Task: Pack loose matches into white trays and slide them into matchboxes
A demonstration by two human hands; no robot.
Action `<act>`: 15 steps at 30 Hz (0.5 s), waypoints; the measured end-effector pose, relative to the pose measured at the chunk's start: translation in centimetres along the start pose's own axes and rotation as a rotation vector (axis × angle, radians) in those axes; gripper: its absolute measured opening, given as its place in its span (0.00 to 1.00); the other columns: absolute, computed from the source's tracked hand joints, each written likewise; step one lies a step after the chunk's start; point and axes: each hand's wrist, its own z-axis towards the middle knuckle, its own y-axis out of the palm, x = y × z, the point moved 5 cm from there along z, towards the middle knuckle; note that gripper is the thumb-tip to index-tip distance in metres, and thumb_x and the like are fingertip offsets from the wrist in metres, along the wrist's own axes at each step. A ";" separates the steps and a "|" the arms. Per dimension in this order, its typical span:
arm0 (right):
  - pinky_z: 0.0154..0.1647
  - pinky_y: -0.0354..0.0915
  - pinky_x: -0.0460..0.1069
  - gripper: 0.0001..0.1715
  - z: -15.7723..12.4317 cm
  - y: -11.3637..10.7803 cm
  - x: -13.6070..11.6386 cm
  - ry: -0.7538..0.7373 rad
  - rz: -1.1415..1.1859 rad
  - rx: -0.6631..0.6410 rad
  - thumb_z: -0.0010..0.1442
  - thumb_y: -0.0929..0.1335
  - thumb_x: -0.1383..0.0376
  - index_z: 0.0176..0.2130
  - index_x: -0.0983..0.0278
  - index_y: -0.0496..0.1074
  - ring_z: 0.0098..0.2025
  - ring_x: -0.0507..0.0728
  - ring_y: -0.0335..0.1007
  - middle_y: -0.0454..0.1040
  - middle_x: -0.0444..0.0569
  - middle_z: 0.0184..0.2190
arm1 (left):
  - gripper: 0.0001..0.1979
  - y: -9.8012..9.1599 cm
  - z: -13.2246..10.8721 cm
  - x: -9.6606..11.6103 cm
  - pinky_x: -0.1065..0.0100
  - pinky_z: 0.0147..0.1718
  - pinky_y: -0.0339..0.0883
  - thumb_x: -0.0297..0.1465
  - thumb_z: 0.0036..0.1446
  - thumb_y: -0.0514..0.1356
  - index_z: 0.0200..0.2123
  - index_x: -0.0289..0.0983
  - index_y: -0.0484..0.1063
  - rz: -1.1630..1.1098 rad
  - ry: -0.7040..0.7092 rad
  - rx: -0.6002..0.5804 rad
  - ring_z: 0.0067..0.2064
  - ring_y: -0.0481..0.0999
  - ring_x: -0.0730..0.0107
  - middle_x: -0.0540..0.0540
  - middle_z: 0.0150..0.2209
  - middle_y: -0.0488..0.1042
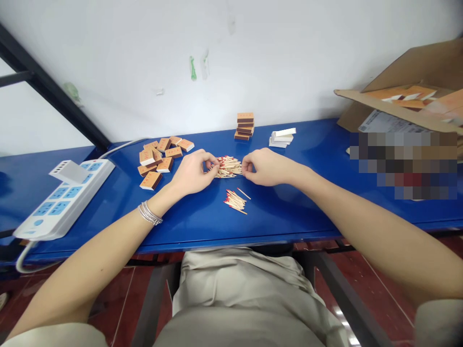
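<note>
Red-tipped wooden matches lie in a heap on the blue table, directly between the two hands. The left hand curls at the heap's left edge, thumb and forefinger brought close against the matches; whether they pinch any I cannot tell. The right hand meets the opposite edge with its fingertips drawn together, and what is between them, if anything, is hidden. Nearer the body than either hand, a small bunch already lies apart from the heap, with a single match just beside it on the right hand's side. By the look of it, only a small share is separated, and most of the matches remain in the heap. Beyond the left hand, orange matchboxes lie scattered; past the gap between the hands stands a short stack of matchboxes, and beyond the right hand sits a pile of white pieces.
</note>
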 end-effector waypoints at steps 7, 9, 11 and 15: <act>0.25 0.60 0.47 0.08 -1.1 -0.2 -0.8 0.049 0.293 -0.211 0.53 0.68 0.64 0.27 0.63 0.77 0.22 0.51 0.65 0.74 0.43 0.21 | 0.08 0.0 0.0 0.0 0.67 0.30 0.64 0.31 0.55 0.60 0.34 0.36 0.78 0.008 0.001 0.005 0.28 0.68 0.72 0.47 0.30 0.73; 0.23 0.59 0.47 0.09 -1.3 0.3 -1.2 0.041 0.323 -0.281 0.54 0.68 0.62 0.27 0.62 0.77 0.21 0.50 0.65 0.74 0.43 0.21 | 0.07 0.0 0.0 0.0 0.67 0.31 0.64 0.31 0.55 0.60 0.33 0.36 0.78 0.004 0.002 0.007 0.28 0.67 0.73 0.48 0.30 0.73; 0.23 0.59 0.47 0.10 -1.5 0.5 -1.4 0.027 0.329 -0.327 0.54 0.68 0.62 0.26 0.62 0.77 0.21 0.50 0.65 0.73 0.43 0.21 | 0.07 0.0 0.0 0.0 0.67 0.31 0.64 0.30 0.55 0.60 0.33 0.36 0.78 0.000 0.001 0.009 0.27 0.67 0.73 0.48 0.30 0.73; 0.28 0.62 0.47 0.07 -0.9 -0.2 -0.8 0.050 0.211 -0.184 0.53 0.69 0.64 0.28 0.63 0.77 0.24 0.51 0.68 0.76 0.44 0.23 | 0.07 0.0 0.0 0.1 0.66 0.32 0.65 0.29 0.54 0.60 0.33 0.36 0.78 -0.004 -0.008 0.003 0.28 0.68 0.73 0.48 0.30 0.73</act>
